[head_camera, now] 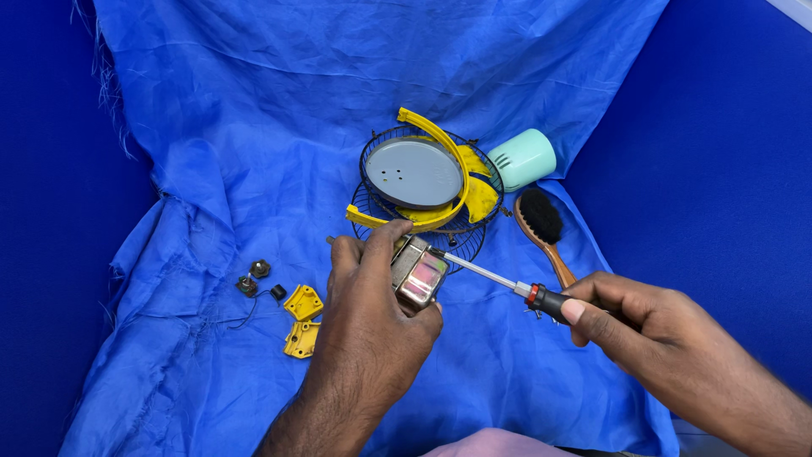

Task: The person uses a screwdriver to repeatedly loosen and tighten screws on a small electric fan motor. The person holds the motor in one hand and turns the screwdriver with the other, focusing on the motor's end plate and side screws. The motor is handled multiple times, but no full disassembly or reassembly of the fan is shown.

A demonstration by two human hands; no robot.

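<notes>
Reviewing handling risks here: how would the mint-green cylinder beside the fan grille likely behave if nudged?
The mint-green cylinder lies on its side, so it would probably roll. It looks like hollow plastic, likely light. The rumpled blue cloth beneath may slow it.

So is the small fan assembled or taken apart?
Taken apart: wire guard, grey disc and yellow blades lie piled loose; left hand holds the motor.
</notes>
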